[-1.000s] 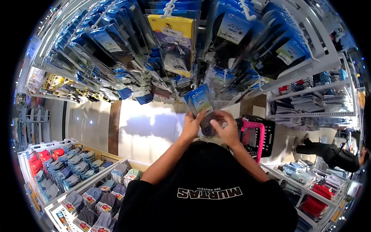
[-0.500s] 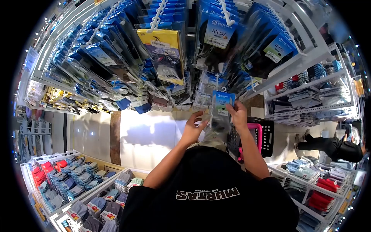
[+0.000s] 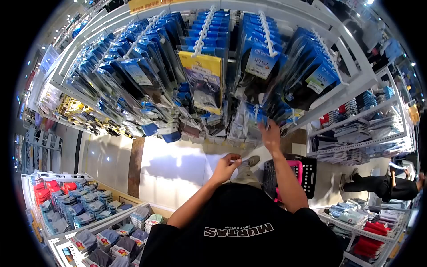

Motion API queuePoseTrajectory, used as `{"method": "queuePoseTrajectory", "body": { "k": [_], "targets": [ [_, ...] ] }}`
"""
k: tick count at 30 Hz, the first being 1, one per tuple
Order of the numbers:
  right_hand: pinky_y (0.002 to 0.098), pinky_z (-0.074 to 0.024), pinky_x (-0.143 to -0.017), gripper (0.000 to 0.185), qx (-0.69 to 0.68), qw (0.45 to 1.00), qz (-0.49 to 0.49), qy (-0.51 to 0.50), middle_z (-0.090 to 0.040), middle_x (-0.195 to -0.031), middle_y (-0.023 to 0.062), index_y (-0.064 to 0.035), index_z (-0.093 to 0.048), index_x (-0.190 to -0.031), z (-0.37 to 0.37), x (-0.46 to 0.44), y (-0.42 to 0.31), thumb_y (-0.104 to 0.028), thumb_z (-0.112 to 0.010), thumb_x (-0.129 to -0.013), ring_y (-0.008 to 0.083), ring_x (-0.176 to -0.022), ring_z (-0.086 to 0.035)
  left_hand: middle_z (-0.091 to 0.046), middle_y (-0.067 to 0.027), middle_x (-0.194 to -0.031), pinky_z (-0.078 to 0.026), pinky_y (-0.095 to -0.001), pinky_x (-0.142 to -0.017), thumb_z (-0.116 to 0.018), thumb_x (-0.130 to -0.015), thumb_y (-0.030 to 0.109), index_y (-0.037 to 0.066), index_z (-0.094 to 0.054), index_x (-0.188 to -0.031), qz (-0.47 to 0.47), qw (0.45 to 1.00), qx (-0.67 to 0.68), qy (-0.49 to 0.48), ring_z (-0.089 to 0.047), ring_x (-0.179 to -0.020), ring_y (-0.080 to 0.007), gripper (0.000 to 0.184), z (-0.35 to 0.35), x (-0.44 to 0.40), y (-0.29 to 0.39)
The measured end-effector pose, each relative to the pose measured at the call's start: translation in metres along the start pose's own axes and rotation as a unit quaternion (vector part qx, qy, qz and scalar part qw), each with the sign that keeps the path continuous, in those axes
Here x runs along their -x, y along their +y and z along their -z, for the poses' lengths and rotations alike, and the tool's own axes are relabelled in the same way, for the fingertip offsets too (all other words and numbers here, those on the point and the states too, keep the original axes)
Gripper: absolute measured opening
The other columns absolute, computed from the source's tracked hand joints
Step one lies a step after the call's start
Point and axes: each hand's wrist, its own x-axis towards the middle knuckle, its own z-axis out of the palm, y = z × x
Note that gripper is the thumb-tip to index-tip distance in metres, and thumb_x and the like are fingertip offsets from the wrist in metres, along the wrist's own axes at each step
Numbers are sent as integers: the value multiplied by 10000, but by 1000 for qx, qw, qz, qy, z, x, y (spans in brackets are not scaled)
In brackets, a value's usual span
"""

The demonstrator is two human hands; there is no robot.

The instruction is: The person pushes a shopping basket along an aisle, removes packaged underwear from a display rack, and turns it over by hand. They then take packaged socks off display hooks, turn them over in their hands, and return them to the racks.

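Note:
My right hand [image 3: 270, 136] is raised to the lower row of the rack, its fingers at a blue-topped clear package [image 3: 254, 119] among the hanging packs. How firmly the fingers hold it is hard to make out. Lower and to the left, my left hand [image 3: 226, 168] hovers above the floor with curled fingers and touches no package. Above them, a yellow-topped package [image 3: 201, 82] hangs in front of blue ones on a white hook [image 3: 204, 33]. Another blue-labelled pack [image 3: 260, 63] hangs to its right.
A black basket [image 3: 308, 177] with a pink handle [image 3: 295, 171] is right of my legs. Bins of folded socks [image 3: 84, 202] stand at lower left, and shelves of folded goods [image 3: 353, 127] at right. A person in dark clothes [image 3: 378, 184] stands at far right.
My right hand has carried the blue-topped package up to the rack's lower row. My left hand has come away from it and dropped lower. The view has tilted, showing more of the upper rack.

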Motion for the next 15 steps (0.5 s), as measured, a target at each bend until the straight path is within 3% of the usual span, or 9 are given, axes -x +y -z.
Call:
{"method": "queuePoseTrajectory", "body": {
  "k": [3,6,9,10,13,15],
  "targets": [
    [334,-470,-883,450,61,990,105,74,-637,-1095,146,12,-561,-1248,-3,11,1,-161,-718,-864,228,-982,-601,-694,-153,-997,-513,-306,-758,-644,-947,264,-68,-600,-1174,14,1000,-12,-7,-659,-868,-179,404,7,-1,-8],
    [366,-420,-998,554,51,974,201,92,-533,-1296,173,-12,-482,-1340,7,26,-43,-132,-722,-855,263,-1175,-529,-694,-159,-1006,-514,-310,-781,-651,-944,256,-69,-602,-1179,7,1000,24,2,-656,-868,-182,404,12,-5,-27],
    [400,-355,-1075,555,33,968,219,119,-493,-1335,197,8,-475,-1329,15,28,-86,-79,-711,-834,358,-1239,-480,-694,-157,-1004,-509,-315,-802,-652,-934,243,-66,-604,-1176,18,999,22,17,-654,-866,-183,395,16,-5,-19],
    [379,-350,-1079,566,43,952,269,141,-507,-1345,161,-29,-469,-1367,18,20,-94,-95,-715,-862,265,-1268,-478,-694,-156,-1000,-510,-315,-801,-653,-932,242,-65,-605,-1177,16,999,29,16,-654,-867,-183,395,17,-4,-16],
    [384,-335,-1093,566,-84,975,182,101,-505,-1355,148,-31,-466,-1365,23,-5,-122,-77,-720,-861,259,-1288,-464,-694,-150,-992,-513,-312,-797,-654,-929,240,-64,-607,-1178,12,999,33,13,-654,-869,-181,395,15,0,-6],
    [340,-401,-1015,503,-190,961,180,93,-548,-1241,93,-13,-494,-1304,18,-27,-130,-115,-736,-875,201,-1156,-524,-693,-146,-989,-516,-309,-793,-655,-931,242,-64,-610,-1175,11,1000,17,10,-653,-872,-179,394,14,2,1]
  ]
}}
